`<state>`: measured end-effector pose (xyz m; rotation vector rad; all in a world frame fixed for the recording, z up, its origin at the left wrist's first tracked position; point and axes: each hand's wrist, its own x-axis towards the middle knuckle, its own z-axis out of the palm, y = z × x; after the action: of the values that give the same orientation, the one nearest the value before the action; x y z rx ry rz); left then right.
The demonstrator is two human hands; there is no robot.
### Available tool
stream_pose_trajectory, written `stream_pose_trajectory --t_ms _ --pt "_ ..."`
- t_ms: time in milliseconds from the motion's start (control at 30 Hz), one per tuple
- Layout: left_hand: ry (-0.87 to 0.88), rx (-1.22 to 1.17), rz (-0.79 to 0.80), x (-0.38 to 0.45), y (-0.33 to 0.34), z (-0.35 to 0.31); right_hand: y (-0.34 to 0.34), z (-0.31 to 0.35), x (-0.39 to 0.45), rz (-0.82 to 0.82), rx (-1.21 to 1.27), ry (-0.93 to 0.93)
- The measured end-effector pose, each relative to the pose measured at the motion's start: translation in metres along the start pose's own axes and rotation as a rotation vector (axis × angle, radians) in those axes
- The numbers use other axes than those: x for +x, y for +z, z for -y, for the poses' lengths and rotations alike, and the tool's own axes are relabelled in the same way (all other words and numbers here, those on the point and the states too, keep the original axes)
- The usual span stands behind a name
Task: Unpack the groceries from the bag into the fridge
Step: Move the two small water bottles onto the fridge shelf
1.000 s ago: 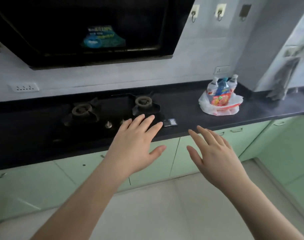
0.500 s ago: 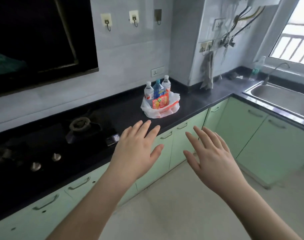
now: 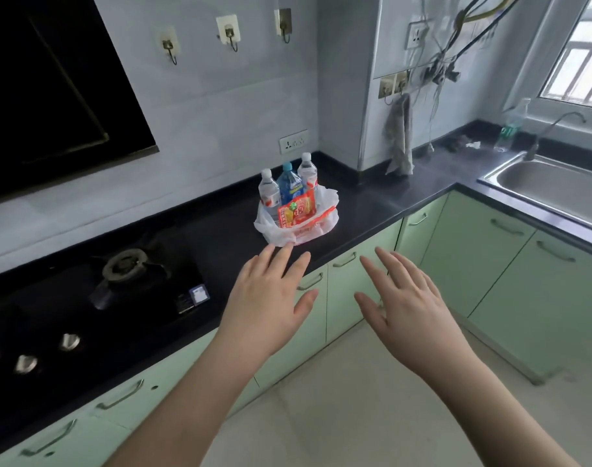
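With the left hand [image 3: 271, 298] and right hand [image 3: 409, 308] both spread flat and empty just short of the bag [image 3: 296, 227] on the counter [image 3: 372, 203], a clumsy grab could topple the upright bottles [image 3: 289, 187] inside.

Two bare forearms enter from the bottom edge, with no sleeve, watch or bracelet on either one. The left hand [image 3: 267, 299] and the right hand [image 3: 410, 311] wear no gloves and no rings. The fingernails are short and unpainted. Nothing else of the person's body or clothing shows
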<state>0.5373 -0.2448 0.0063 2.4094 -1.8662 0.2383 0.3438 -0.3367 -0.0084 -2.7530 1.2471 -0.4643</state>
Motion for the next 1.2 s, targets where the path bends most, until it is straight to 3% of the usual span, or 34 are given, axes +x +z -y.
stream_pose_trajectory --t_ms 500,833,1200 --pt "0.025 -0.052 -0.041 0.162 0.049 0.085 0.052 0.003 0.171 0.027 -0.044 -0.018" --pt "0.041 -0.080 0.026 0.251 0.081 0.095 0.079 -0.033 0.256 0.077 -0.074 -0.019" --pt "-0.177 -0.018 -0.009 0.341 0.117 0.081 0.112 -0.112 0.373 0.152 -0.013 -0.169"
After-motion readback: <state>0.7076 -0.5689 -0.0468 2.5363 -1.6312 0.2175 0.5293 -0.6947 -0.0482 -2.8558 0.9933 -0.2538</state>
